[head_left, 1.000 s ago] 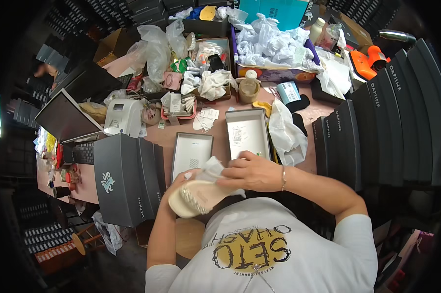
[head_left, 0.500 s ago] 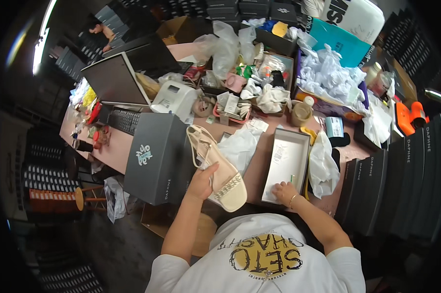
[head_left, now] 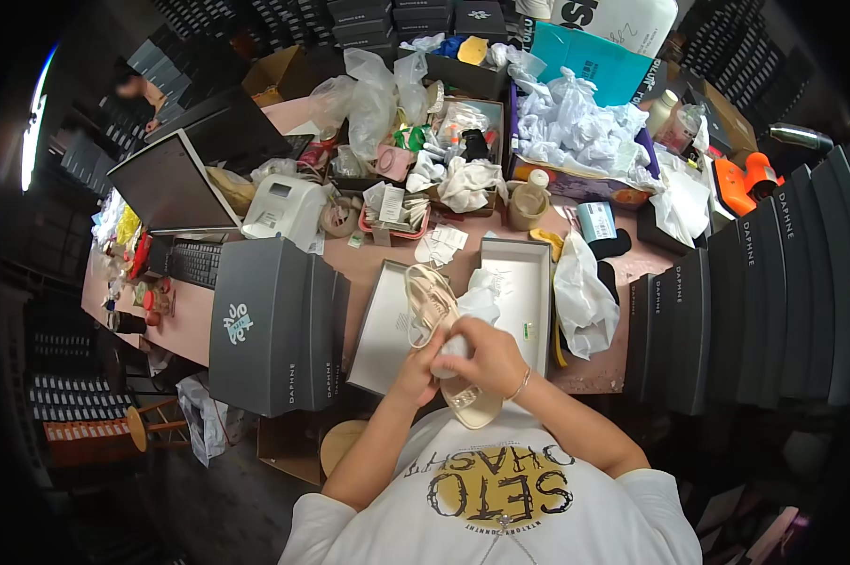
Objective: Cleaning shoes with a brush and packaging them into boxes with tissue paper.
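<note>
A beige strappy sandal (head_left: 433, 299) is held over the near edge of the pink table (head_left: 368, 266), toe end pointing away from me. My left hand (head_left: 414, 373) grips it from the left side at mid-sole. My right hand (head_left: 489, 358) closes over white tissue paper (head_left: 478, 303) bunched against the sandal's inside. Beneath the hands lie an open grey shoe box (head_left: 530, 294) and its lid (head_left: 380, 331), side by side.
Grey shoe boxes (head_left: 274, 322) stand at my left and a row of black boxes (head_left: 745, 311) at my right. Farther back are a laptop (head_left: 176, 184), keyboard (head_left: 194, 264), white label printer (head_left: 284, 209), bottle (head_left: 529, 200), tape roll (head_left: 594, 222) and heaps of tissue (head_left: 576, 132).
The sandal has come in from my left to the middle, over the box and lid. My right hand has left the box and joined the sandal with tissue paper.
</note>
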### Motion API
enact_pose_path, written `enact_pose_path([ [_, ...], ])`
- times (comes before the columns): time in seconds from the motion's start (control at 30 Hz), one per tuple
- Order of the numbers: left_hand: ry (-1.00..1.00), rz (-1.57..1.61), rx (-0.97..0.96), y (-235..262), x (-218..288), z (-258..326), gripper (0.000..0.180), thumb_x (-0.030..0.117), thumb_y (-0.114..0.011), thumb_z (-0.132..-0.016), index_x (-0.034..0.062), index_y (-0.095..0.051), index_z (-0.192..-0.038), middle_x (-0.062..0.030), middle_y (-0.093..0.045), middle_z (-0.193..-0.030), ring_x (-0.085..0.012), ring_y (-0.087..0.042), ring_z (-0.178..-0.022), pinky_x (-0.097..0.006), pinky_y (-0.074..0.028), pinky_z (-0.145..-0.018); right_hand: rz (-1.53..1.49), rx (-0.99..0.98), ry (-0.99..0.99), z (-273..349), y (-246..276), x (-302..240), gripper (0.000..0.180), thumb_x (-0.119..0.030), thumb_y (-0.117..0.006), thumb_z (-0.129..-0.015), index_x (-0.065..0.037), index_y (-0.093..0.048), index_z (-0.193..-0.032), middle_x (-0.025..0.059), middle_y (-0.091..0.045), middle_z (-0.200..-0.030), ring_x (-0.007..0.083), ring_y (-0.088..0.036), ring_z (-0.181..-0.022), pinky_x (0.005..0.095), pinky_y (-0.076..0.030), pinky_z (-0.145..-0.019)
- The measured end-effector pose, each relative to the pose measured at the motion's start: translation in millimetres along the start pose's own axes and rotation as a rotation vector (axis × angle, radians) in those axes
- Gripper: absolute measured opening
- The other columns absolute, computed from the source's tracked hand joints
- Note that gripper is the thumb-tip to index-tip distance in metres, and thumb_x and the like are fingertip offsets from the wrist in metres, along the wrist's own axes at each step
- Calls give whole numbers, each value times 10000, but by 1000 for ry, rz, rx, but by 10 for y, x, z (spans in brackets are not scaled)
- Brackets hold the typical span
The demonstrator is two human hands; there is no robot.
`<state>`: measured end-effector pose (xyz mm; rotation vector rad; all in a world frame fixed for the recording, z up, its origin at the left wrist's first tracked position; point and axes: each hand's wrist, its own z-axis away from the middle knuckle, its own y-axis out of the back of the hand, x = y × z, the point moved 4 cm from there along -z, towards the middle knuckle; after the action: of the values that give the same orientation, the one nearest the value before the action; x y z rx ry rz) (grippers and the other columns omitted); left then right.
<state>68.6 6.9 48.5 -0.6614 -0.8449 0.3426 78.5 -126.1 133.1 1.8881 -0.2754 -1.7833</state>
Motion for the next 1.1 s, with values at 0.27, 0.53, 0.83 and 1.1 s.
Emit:
enact_pose_path([
  [0.27,223,92,-34,70,-321,20,402,305,-447,-989,39,-442,-1290,-98,-564,-1167,-208,-572,-1067,-373,-490,-900,256,-328,156,122,-103,351,384,-445,-593,-838,-69,-656,-791,93,-601,-747,289,-591,-698,413,-475,-632],
  [0.53,203,47,3,-37,-258,-11,394,284,-478,-980,37,-454,-1286,-89,-555,-1194,-189,-558,-1082,-363,-470,-927,136,-266,301,366,-56,271,258,-322,-631,-828,-90,-627,-940,66,-592,-821,281,-570,-762,378,-443,-692],
  [0.83,226,45,-20,-53,-269,-43,389,247,-529,-961,60,-460,-1296,-73,-561,-1198,-185,-556,-1076,-348,-472,-898,360,-320,533,528,23,44,524,-561,-654,-720,-80,-567,-910,71,-527,-880,251,-514,-888,357,-369,-787],
  [1.1,92,27,-64,-81,-426,-110,391,260,-468,-986,53,-444,-1316,-74,-557,-1218,-179,-552,-1098,-336,-457,-934,323,-372,564,668,-66,163,456,-475,-725,-677,-83,-573,-854,44,-526,-821,221,-540,-832,357,-389,-784],
])
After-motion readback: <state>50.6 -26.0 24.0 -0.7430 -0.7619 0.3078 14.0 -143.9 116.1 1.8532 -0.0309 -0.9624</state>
